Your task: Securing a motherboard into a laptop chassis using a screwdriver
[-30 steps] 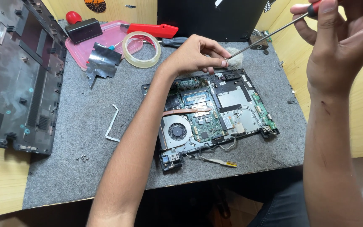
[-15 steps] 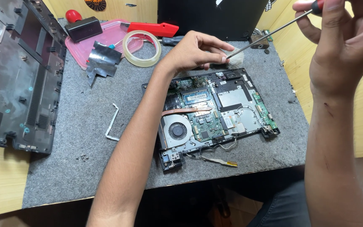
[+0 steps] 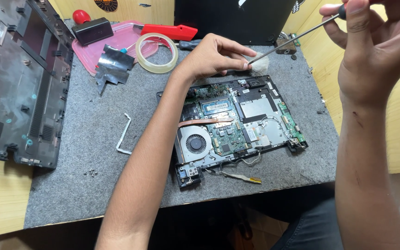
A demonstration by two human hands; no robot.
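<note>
— Little has been shifted since the earlier frame: the left hand (image 3: 214, 58) is kept at the far edge of the laptop motherboard (image 3: 237, 122), and the right hand (image 3: 371, 46) has been raised slightly.

— What is gripped?

— A screwdriver (image 3: 297, 37) is held in the closed right hand, its tip met by the pinched left fingertips (image 3: 244, 65) just beyond the motherboard. 1 tape roll (image 3: 157, 52) lies far-left of it on the worktop (image 3: 93, 139).

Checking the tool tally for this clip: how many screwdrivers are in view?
2. One screwdriver is in the right hand, tip near the left hand. A second, dark-handled screwdriver lies on the grey mat beside the tape roll. Others may be hidden.
</note>
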